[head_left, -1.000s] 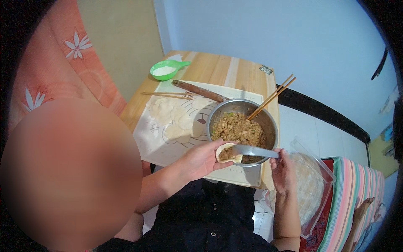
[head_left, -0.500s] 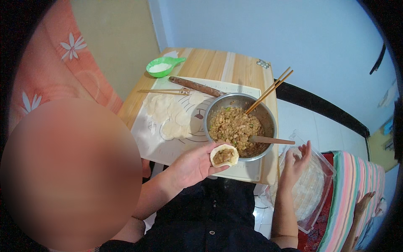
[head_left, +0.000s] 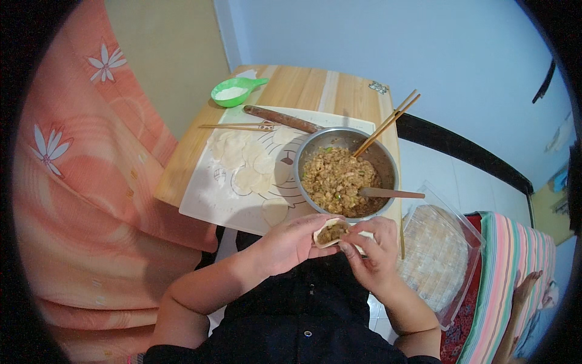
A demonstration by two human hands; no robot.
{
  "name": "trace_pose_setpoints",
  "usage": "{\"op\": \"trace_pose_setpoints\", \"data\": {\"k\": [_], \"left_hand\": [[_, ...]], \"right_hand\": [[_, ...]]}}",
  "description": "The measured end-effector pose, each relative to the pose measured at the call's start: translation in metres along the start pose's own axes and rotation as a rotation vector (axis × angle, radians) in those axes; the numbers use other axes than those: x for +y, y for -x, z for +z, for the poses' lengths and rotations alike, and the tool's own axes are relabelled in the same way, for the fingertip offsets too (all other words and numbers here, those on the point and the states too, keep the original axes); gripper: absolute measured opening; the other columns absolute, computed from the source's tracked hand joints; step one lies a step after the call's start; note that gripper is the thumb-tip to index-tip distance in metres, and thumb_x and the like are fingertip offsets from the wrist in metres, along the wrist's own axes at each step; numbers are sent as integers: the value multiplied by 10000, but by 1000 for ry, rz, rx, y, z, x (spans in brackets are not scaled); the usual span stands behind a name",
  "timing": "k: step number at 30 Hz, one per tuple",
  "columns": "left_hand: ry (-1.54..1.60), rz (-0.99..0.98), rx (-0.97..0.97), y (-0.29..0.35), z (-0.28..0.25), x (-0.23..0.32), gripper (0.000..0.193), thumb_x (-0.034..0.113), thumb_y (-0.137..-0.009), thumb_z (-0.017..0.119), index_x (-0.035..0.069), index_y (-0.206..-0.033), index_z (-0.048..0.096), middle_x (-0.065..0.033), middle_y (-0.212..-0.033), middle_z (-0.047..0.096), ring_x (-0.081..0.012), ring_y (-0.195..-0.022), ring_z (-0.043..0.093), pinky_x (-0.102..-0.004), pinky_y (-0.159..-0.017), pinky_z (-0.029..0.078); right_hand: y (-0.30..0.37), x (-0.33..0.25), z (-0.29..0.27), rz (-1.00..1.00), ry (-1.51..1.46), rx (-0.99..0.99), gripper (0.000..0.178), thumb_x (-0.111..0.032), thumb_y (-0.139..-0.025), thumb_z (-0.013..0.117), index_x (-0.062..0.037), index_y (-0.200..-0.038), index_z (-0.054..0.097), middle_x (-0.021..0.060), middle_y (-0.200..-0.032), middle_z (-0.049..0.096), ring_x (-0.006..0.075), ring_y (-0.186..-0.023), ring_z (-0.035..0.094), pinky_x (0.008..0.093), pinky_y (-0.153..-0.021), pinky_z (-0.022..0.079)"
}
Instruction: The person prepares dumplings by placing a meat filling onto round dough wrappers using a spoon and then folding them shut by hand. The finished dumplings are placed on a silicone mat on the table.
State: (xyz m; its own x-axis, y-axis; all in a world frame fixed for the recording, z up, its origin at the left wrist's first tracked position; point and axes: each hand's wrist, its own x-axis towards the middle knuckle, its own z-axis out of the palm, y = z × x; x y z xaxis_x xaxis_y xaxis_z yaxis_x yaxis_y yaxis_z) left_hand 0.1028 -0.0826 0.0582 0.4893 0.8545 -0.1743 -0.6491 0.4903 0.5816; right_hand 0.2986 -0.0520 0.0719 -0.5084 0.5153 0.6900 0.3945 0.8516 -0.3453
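Observation:
My left hand (head_left: pixel 288 244) cradles a dumpling (head_left: pixel 331 233) low over the near edge of the table. Its pale wrapper is bent up into a cup around brown minced filling, and the top is still open. With fingers and thumb, my right hand (head_left: pixel 377 255) pinches the right side of the wrapper; those fingers hide part of it. Just beyond my hands stands a steel bowl (head_left: pixel 299 170) of minced filling (head_left: pixel 339 179). A spatula handle (head_left: pixel 393 193) and a pair of chopsticks (head_left: pixel 388 124) stick out of it.
Round dough wrappers (head_left: pixel 242 159) lie on a white mat (head_left: pixel 209 203), with chopsticks (head_left: pixel 233 127) and a rolling pin (head_left: pixel 282 117) behind. A green scoop (head_left: pixel 233 94) holds white powder. A clear plastic container (head_left: pixel 467 291) is right of the table. Beyond it shows a person's bare limb (head_left: pixel 515 315).
My right hand has come left from beside the table onto the dumpling. The wrapper, flatter before, is now cupped up around the filling. The dumpling has shifted slightly right.

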Motion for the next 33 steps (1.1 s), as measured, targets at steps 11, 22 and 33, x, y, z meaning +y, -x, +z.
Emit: {"op": "trace_pose_setpoints", "data": {"k": [11, 22, 33], "left_hand": [[-718, 256, 130, 18, 20, -4, 408, 101, -917, 554, 33, -1297, 422, -61, -1116, 563, -105, -927, 582, -233, -753, 485], [-637, 239, 122, 23, 21, 0, 342, 72, -916, 530, 14, -1248, 471, -83, -1116, 578, -112, -887, 574, -259, -784, 491], [-726, 299, 130, 17, 22, -5, 428, 9, -897, 545, 2, -1299, 399, -117, -1197, 544, -169, -1052, 569, -300, -922, 466]], "right_hand": [[6, -12, 4, 416, -518, 145, 329, -106, -787, 690, -41, -1093, 588, 102, -1059, 550, 228, -1007, 510, 339, -873, 408], [22, -12, 6, 767, -980, -23, 272, -92, -832, 674, -8, -1086, 623, 36, -924, 609, 105, -843, 573, 247, -779, 463], [12, -13, 0, 677, -667, 2, 135, -81, -845, 647, -21, -967, 649, 83, -901, 632, 136, -802, 602, 259, -688, 490]]}}
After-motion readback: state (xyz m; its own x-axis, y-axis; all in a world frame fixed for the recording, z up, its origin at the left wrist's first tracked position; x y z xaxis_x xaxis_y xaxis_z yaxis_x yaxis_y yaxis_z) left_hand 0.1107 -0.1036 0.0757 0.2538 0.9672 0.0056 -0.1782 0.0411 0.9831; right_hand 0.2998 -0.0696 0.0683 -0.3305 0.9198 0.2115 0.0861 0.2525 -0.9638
